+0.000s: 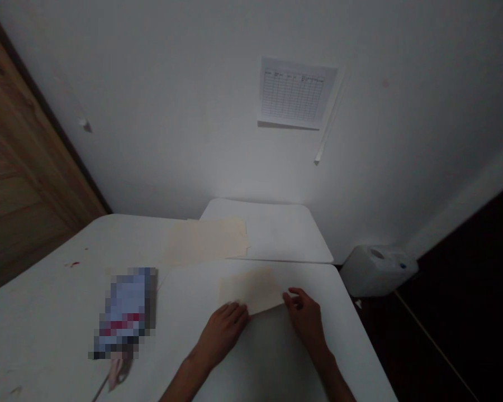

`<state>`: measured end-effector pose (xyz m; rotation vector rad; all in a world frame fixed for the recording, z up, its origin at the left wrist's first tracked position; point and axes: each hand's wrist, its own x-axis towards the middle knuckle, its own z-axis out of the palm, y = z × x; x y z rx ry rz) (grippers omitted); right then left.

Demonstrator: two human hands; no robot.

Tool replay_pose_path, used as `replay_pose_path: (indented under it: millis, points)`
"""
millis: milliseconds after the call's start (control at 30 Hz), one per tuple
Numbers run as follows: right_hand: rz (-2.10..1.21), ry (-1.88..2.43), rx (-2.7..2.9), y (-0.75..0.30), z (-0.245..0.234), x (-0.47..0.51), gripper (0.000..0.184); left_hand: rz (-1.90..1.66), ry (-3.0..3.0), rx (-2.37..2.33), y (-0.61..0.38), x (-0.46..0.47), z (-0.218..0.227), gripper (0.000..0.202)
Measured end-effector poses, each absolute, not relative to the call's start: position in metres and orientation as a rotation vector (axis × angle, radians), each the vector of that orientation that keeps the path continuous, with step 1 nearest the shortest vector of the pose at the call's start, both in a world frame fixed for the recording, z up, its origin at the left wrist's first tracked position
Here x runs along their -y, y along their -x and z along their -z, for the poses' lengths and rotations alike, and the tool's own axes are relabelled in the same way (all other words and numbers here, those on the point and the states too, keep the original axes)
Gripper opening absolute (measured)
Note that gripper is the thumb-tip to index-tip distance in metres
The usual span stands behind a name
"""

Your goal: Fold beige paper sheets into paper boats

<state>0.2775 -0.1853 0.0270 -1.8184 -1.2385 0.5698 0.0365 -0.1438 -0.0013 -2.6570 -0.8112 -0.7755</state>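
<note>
A cream sheet of paper lies at a slight slant on the white table in front of me. My left hand is on its near left edge, fingers close together and bent over the paper, the thumb mostly hidden. At the right corner, my right hand has its fingers curled and its fingertips on the edge of the sheet. Farther back and to the left rests a stack of larger cream sheets, with slightly uneven edges.
A blurred-out blue and white item with a red band lies on the left table. Behind stands another white tabletop against the wall. A printed table sheet hangs there. A white plastic jug is on the floor at right.
</note>
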Motion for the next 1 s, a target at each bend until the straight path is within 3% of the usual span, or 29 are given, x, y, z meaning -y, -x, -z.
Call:
replay_pose_path:
  millis: [300,567,767,1000]
  points:
    - [-0.590,1.710,1.117,-0.260,-0.023,0.171,0.042,0.775,2.715,0.834,-0.052,0.155,-0.011,0.022]
    - [-0.737,1.537,0.925,-0.271,-0.017,0.171,0.048,1.070,2.680,1.185,-0.026,0.137,-0.012,0.026]
    - [-0.801,1.498,0.794,-0.288,-0.015,0.168,0.057,1.010,2.859,1.002,-0.011,0.134,-0.022,0.048]
    - [-0.864,1.419,0.768,-0.285,-0.020,0.164,0.057,1.147,2.912,0.780,-0.019,0.136,-0.025,0.034]
